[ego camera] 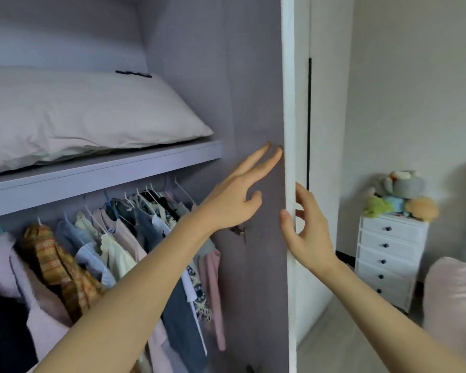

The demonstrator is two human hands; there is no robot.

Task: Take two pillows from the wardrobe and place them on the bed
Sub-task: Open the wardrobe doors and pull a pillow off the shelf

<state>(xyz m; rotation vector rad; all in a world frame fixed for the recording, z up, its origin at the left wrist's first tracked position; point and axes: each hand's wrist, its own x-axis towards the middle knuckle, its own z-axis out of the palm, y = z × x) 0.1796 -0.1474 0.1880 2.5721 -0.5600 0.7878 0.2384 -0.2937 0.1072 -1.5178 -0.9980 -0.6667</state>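
Wardrobe (189, 63) standing open — your left hand (232, 203) is resting splayed on the door (256, 103), your right hand (307, 232) loosely pinching its edge; reaching for the shelf's pillow (78, 114) is coming next.

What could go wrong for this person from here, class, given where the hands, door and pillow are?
1. The right hand curls around the edge of the wardrobe door, with the left hand flat on its inner face; fingers might get pinched if the door swings.
2. The pillow lies on the shelf above the hanging clothes; pulling it out carelessly might drag it across the hangers and knock clothes loose.
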